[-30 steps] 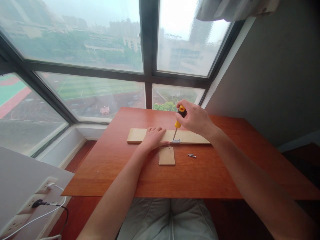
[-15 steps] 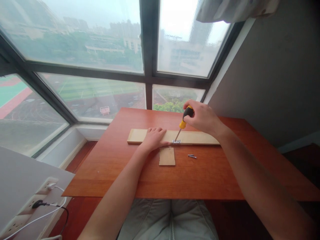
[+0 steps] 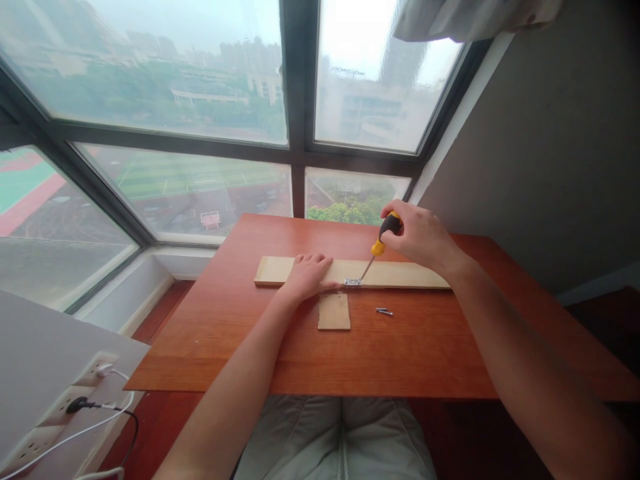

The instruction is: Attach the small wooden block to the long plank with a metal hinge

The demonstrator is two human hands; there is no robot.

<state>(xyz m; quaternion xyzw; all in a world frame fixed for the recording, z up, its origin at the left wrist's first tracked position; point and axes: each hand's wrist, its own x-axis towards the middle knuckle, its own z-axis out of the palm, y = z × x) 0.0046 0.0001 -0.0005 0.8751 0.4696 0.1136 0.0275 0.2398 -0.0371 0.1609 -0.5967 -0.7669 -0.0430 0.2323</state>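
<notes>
A long pale wooden board (image 3: 400, 275) lies across the table. My left hand (image 3: 309, 275) rests flat on it, fingers spread, with the thumb near a small silver metal hinge (image 3: 353, 282) at the board's front edge. My right hand (image 3: 417, 233) is wrapped around the yellow and black handle of a screwdriver (image 3: 379, 248). The tool tilts down to the left, and its tip is at the right end of the hinge; whether it touches cannot be made out. In front of the board lie a small square wooden piece (image 3: 334, 312) and a few loose screws (image 3: 385, 311).
The reddish-brown table (image 3: 240, 353) has its front edge just above my lap. Windows (image 3: 200, 187) stand behind it, and a grey wall (image 3: 540, 167) is at the right. Sockets with plugged-in cables (image 3: 75, 405) are at the lower left.
My right hand and the screwdriver have shifted right, and the tip has gone from the middle of the hinge to its right end. My left hand stays on the board.
</notes>
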